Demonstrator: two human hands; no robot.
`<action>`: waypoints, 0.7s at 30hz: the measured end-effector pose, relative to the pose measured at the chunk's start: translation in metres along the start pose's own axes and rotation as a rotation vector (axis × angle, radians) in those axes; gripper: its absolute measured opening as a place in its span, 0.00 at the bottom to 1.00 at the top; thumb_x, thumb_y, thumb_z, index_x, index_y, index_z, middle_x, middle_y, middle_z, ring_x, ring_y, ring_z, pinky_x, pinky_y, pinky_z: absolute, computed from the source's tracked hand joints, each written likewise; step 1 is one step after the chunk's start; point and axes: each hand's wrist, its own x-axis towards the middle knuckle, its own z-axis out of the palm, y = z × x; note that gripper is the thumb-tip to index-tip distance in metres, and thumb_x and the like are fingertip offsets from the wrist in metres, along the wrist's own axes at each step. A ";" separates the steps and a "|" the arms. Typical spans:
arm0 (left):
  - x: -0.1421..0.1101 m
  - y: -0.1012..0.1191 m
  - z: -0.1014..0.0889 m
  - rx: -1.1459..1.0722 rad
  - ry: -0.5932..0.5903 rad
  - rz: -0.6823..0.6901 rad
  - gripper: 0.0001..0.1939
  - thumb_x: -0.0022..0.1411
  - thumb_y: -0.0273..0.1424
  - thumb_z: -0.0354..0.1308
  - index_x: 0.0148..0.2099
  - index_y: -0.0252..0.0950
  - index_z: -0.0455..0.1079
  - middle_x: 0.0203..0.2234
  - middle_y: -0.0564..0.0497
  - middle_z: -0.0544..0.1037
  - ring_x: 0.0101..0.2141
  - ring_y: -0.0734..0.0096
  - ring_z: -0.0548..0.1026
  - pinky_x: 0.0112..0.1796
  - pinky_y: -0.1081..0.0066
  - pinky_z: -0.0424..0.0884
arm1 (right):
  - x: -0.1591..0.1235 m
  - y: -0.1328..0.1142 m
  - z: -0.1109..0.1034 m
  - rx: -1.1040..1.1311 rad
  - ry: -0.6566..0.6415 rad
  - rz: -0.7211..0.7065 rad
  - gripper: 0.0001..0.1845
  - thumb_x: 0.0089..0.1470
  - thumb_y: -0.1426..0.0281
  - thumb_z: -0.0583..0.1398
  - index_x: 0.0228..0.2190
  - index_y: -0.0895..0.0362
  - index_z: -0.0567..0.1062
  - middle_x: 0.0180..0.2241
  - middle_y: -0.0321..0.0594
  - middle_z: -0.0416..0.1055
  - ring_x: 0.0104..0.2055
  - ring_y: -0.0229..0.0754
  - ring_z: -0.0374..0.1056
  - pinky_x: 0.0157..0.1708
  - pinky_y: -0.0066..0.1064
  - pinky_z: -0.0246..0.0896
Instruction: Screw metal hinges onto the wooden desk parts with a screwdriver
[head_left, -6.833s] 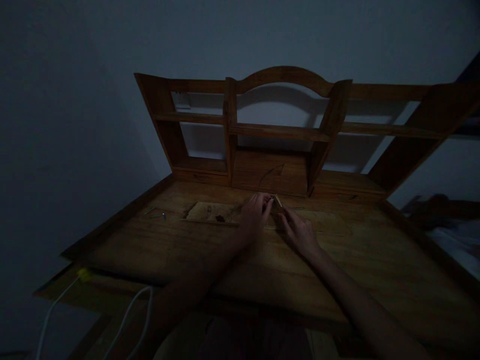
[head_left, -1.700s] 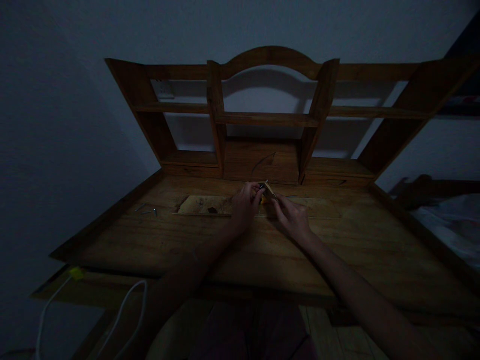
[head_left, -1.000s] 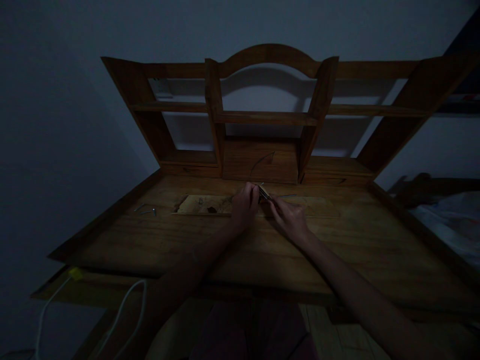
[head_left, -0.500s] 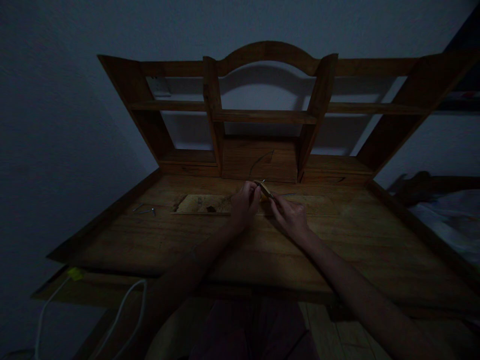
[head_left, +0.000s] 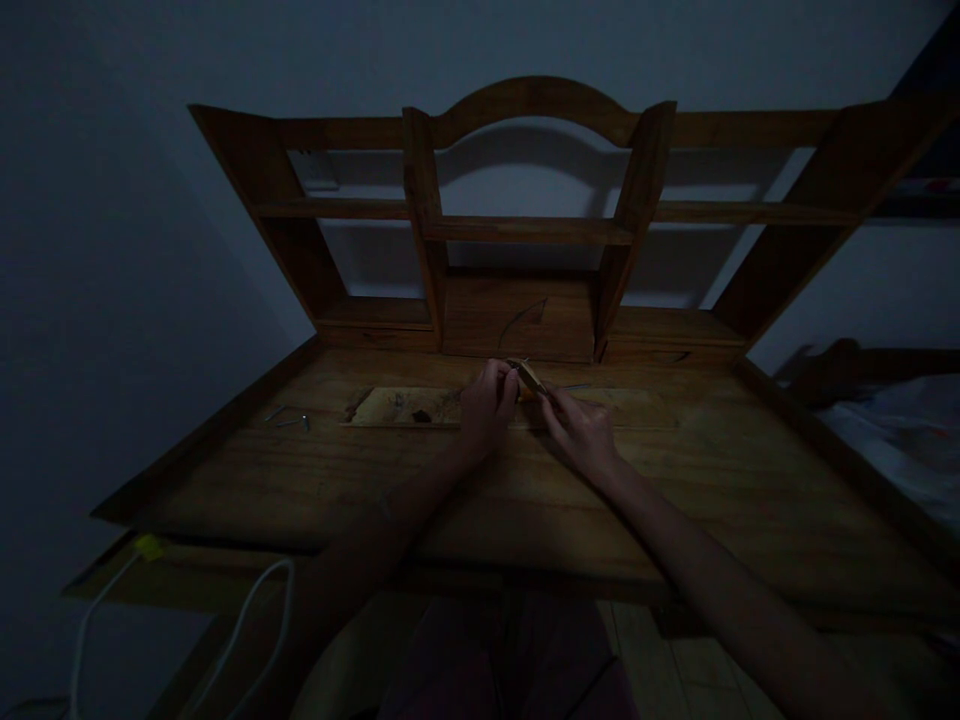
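Note:
The scene is very dark. My left hand [head_left: 486, 408] and my right hand [head_left: 579, 432] meet over a thin pale wooden board [head_left: 405, 407] lying on a wooden desk [head_left: 525, 490]. Both hands are closed in pinches around a small pale tool or strip [head_left: 529, 377] that sticks up between them. What this small thing is I cannot make out. My forearms stretch forward across the desktop.
A wooden hutch with shelves [head_left: 525, 230] stands at the back of the desk against a white wall. A few small screws [head_left: 291, 418] lie at the desk's left. White cables [head_left: 247, 620] hang at the lower left. Bedding [head_left: 900, 440] shows at the right.
The view has drifted slightly; the hands stay together on the small thing, with only small finger movements. The board and screws have not moved.

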 end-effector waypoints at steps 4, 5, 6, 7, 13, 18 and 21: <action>0.000 -0.002 0.001 0.017 -0.014 0.000 0.13 0.76 0.40 0.44 0.42 0.39 0.65 0.30 0.51 0.75 0.30 0.69 0.74 0.32 0.69 0.65 | -0.001 0.001 0.001 -0.001 -0.005 0.005 0.18 0.69 0.66 0.53 0.51 0.58 0.78 0.34 0.46 0.82 0.28 0.43 0.78 0.30 0.32 0.68; 0.000 -0.003 0.001 0.033 -0.023 0.003 0.15 0.77 0.39 0.43 0.40 0.40 0.64 0.29 0.52 0.74 0.29 0.69 0.73 0.31 0.69 0.64 | -0.001 0.001 0.001 -0.002 -0.003 0.000 0.17 0.69 0.66 0.53 0.51 0.58 0.78 0.35 0.46 0.83 0.28 0.43 0.78 0.30 0.32 0.69; 0.001 -0.004 0.001 0.051 -0.028 0.007 0.17 0.77 0.40 0.41 0.38 0.40 0.64 0.28 0.52 0.73 0.28 0.70 0.72 0.31 0.69 0.63 | -0.002 0.001 0.002 -0.001 -0.001 -0.006 0.17 0.69 0.66 0.54 0.51 0.58 0.78 0.36 0.45 0.83 0.29 0.43 0.78 0.31 0.32 0.69; 0.001 -0.004 0.002 0.068 -0.027 0.011 0.18 0.78 0.40 0.40 0.37 0.40 0.63 0.27 0.52 0.72 0.28 0.70 0.71 0.30 0.69 0.62 | -0.002 0.001 0.002 -0.001 0.002 -0.012 0.17 0.69 0.66 0.54 0.51 0.57 0.77 0.38 0.45 0.83 0.29 0.43 0.78 0.31 0.32 0.69; 0.000 -0.004 0.000 0.056 -0.003 0.019 0.17 0.77 0.39 0.41 0.38 0.39 0.64 0.28 0.51 0.74 0.29 0.69 0.72 0.31 0.68 0.63 | -0.002 0.001 0.004 -0.021 0.018 -0.013 0.17 0.69 0.66 0.54 0.50 0.59 0.78 0.31 0.44 0.82 0.27 0.43 0.77 0.29 0.31 0.67; -0.001 -0.002 -0.001 -0.003 -0.025 0.005 0.12 0.76 0.41 0.46 0.43 0.40 0.64 0.30 0.51 0.75 0.31 0.68 0.74 0.33 0.69 0.66 | -0.001 0.002 0.003 -0.012 0.032 -0.022 0.17 0.69 0.66 0.54 0.50 0.60 0.78 0.32 0.44 0.82 0.26 0.43 0.77 0.29 0.31 0.66; 0.000 -0.003 -0.001 0.010 -0.028 0.031 0.14 0.76 0.41 0.44 0.40 0.40 0.64 0.30 0.51 0.75 0.31 0.68 0.73 0.34 0.68 0.66 | -0.001 0.000 0.003 -0.015 0.035 -0.017 0.17 0.69 0.66 0.55 0.50 0.60 0.78 0.32 0.45 0.82 0.27 0.43 0.78 0.29 0.31 0.66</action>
